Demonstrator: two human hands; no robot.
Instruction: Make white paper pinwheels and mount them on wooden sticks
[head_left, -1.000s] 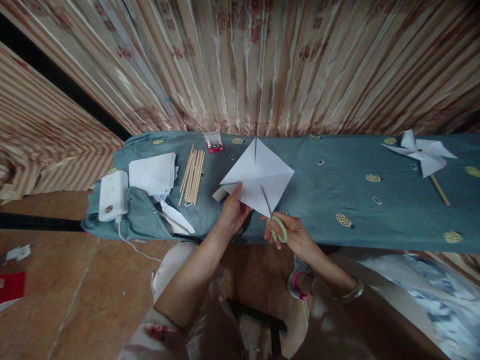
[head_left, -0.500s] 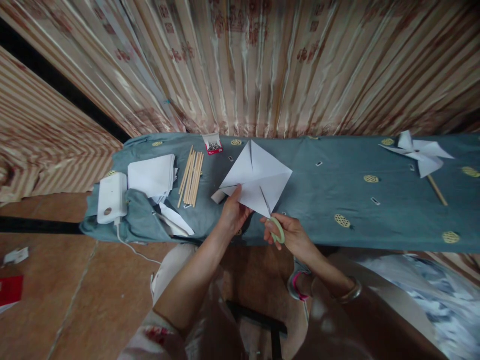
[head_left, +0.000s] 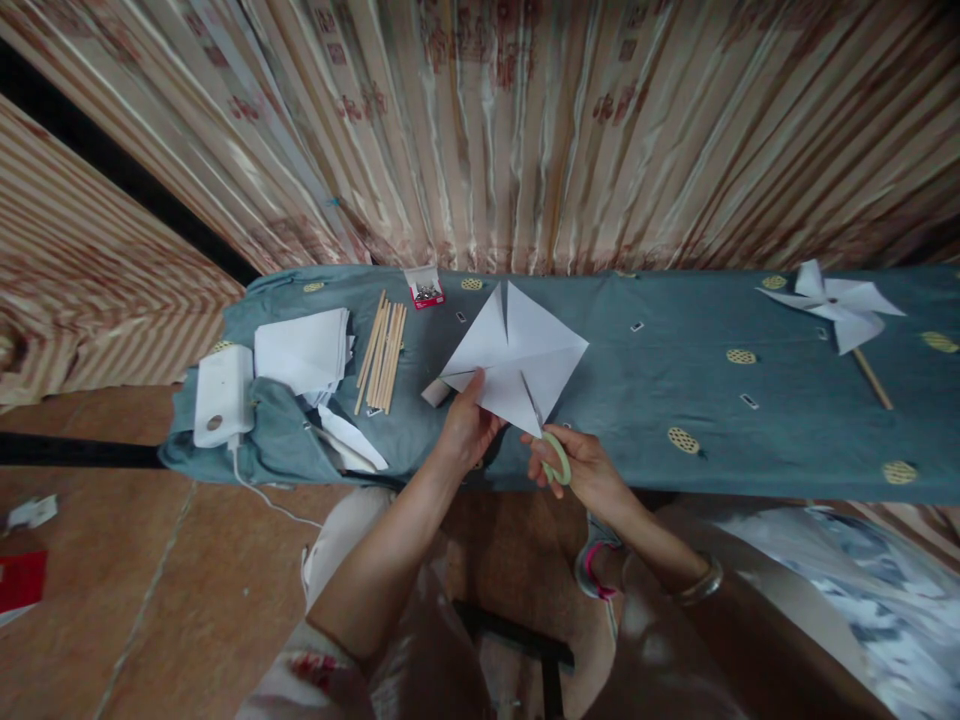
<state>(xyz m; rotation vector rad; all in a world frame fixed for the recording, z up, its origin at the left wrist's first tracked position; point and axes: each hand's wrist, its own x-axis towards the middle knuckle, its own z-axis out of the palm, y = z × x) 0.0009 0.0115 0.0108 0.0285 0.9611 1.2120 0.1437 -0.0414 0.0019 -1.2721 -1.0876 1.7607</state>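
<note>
A square white sheet of paper [head_left: 517,345], turned like a diamond, has slits running in from its corners. My left hand [head_left: 466,425] is closed on its lower left edge, thumb on top. In my right hand [head_left: 574,460] is a pair of scissors [head_left: 556,458] with pale green handles, my fingers through the loops. The scissor blades lie along the slit at the paper's near corner. Just left of the paper, a small cylindrical object [head_left: 435,392] lies on the cloth, partly covered.
On the cloth-covered table [head_left: 645,380], wooden sticks [head_left: 385,355], a red box of metal pins [head_left: 426,288], stacked paper [head_left: 300,350] and a white corded device [head_left: 223,397] lie left. A paper pinwheel [head_left: 851,310] lies far right. A curtain [head_left: 480,130] hangs behind.
The slit at the paper's far corner has spread wider, and the right corner has shifted slightly right. Both hands keep nearly the same place and grip.
</note>
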